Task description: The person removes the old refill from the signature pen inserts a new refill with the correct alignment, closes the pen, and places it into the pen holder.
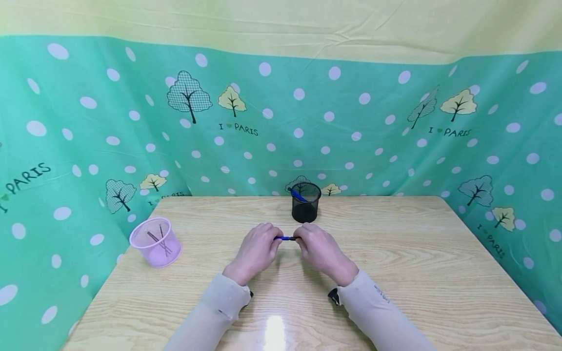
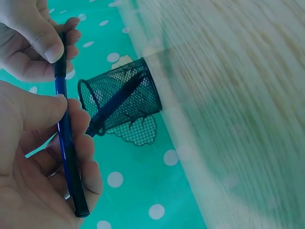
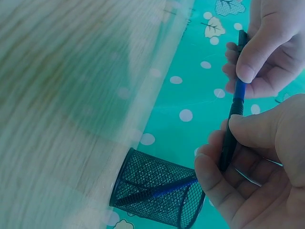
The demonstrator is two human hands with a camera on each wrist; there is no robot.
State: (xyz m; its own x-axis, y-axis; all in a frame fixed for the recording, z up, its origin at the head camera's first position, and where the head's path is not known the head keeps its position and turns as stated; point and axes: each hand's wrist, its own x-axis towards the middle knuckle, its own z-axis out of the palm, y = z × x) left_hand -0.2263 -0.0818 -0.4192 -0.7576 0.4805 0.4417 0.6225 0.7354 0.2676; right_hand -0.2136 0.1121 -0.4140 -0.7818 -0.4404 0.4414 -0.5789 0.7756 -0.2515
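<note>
The left hand (image 1: 259,248) and the right hand (image 1: 324,251) meet near the middle of the desk (image 1: 395,253), and one pen (image 1: 287,239) goes from one to the other. Each hand pinches its own part of the pen between thumb and bent fingers. The fingertips are close, with a short bit of pen showing in the gap. The pen looks held up off the desk.

The way the pen lies seems to matter most. It is long from side to side, almost flat, in one straight line through both pinches. The blue part is on the left hand's side, and the black part by the gap is on the right hand's side. Both hands are about as near to it as each other, so a pull or a twist would have to go along that line.

The black cup (image 1: 304,213) stands just past the hands, a bit nearer the right one. A blue pen (image 1: 299,196) leans inside it. The pink cup (image 1: 164,256) is well off to the left, nearer the left hand, with a few thin dark sticks (image 1: 166,248) in it, too small to name. Behind the desk hangs a green cloth (image 1: 307,126) with white dots and trees.
</note>
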